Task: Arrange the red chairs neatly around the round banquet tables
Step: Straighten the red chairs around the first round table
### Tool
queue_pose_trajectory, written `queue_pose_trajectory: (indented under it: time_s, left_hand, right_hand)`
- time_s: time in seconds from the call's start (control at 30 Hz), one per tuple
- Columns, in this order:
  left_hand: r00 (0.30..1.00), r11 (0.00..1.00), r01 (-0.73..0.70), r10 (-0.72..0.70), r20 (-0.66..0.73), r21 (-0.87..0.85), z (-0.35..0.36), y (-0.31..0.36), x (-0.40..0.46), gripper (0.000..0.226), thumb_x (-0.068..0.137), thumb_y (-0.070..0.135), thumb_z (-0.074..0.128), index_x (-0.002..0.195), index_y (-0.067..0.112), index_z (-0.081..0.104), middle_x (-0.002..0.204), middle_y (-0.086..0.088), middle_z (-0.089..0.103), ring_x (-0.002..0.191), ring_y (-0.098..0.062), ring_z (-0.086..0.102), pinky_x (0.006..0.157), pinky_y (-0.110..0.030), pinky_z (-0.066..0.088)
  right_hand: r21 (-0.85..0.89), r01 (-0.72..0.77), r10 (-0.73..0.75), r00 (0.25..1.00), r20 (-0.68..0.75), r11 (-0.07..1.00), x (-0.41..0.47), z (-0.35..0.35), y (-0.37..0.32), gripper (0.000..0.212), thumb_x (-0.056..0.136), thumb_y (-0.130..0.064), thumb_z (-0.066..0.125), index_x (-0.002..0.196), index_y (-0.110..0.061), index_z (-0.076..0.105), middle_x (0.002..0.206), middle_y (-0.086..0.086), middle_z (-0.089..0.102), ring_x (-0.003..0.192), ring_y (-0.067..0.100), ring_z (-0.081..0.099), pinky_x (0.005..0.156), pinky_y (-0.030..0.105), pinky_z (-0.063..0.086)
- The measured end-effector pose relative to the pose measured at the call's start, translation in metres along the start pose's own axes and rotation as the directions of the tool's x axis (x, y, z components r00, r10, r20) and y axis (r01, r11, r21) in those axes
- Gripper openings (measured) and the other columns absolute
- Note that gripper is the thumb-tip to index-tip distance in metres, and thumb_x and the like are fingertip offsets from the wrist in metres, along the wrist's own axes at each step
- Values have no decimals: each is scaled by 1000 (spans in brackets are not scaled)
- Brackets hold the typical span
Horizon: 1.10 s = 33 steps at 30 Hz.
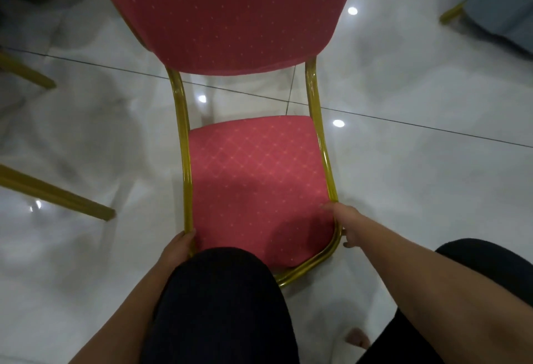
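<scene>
- Red patterned fabric covers the seat and back of a banquet chair (256, 173) standing on the glossy tiled floor (403, 161), directly in front of the person, backrest away from them and front edge against their knees.
- Left hand (178, 248) curls round the gold frame at the seat's near-left corner; right hand (341, 225) grips the near-right corner, thumb on the cushion and fingers wrapped under the tube. Both are clamped on the chair, neither loose.
- From the grip, the chair's long axis runs straight ahead, from seat front to backrest; the two hands sit about level on either side, so neither is clearly nearer.
- A dark-trousered knee (219, 291) overlaps the seat's front edge between the arms, and bare toes (357, 337) show on the tile below.
- Gold legs of other chairs (57, 196) jut in from the left, near but apart from the held chair; they would likely limit any swing that way.
- A grey-draped shape (501, 3) with a gold leg under it occupies the upper right corner, well apart. No round table is clearly identifiable, so where the chair should go cannot be judged.
</scene>
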State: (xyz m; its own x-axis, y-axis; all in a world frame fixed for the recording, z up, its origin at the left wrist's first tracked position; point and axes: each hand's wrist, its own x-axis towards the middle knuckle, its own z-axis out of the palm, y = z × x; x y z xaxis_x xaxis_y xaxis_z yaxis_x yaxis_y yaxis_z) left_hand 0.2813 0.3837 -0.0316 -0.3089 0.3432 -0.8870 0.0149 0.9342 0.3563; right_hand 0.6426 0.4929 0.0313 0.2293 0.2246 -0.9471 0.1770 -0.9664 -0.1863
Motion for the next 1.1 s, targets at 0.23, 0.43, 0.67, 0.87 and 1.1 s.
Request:
queue_pose_trajectory:
  time_s: [0.23, 0.43, 0.67, 0.87, 1.1]
  left_hand:
    - [998, 982, 21, -32, -60, -187, -34, 68, -178, 46, 98, 26, 59, 142, 23, 47, 108, -5, 66, 91, -20, 64, 75, -37, 55]
    - [995, 990, -76, 69, -66, -119, -83, 152, -326, 42, 104, 30, 47, 144, 17, 43, 118, -13, 63, 96, -25, 62, 76, -38, 54]
    - [987, 958, -122, 89, -135, -261, -164, 282, -500, 23, 103, 31, 49, 113, 14, 59, 80, -7, 56, 68, -19, 50, 57, -28, 43]
    - [990, 901, -120, 76, -120, -417, -203, 376, -582, 16, 102, 21, 49, 90, 14, 55, 67, -4, 44, 57, -16, 44, 37, -23, 43]
    - [993, 895, -53, 0, -118, -443, -181, 432, -608, 29, 98, 29, 56, 91, 1, 61, 79, -15, 58, 75, -26, 58, 61, -37, 56]
  right_hand:
    - [-95, 37, -37, 999, -2, 995, -142, -43, -39, 36, 92, -19, 63, 124, -8, 54, 103, 7, 62, 77, 18, 55, 59, 31, 38]
    - [-127, 106, -111, 993, -30, 986, -314, -95, -110, 25, 86, -15, 69, 107, -12, 56, 98, 6, 62, 85, 24, 59, 76, 35, 47]
    - [-251, 289, -307, 951, -34, 924, -510, -136, -211, 26, 84, -2, 65, 108, -9, 61, 92, 7, 60, 82, 21, 54, 76, 35, 41]
    - [-108, 412, -417, 908, -35, 905, -596, -147, -299, 12, 83, -13, 63, 93, -18, 61, 92, 6, 51, 86, 23, 46, 77, 38, 36]
    - [-196, 606, -605, 793, 73, 771, -619, -163, -404, 54, 94, -19, 59, 146, -17, 43, 139, 11, 44, 124, 28, 42, 98, 39, 33]
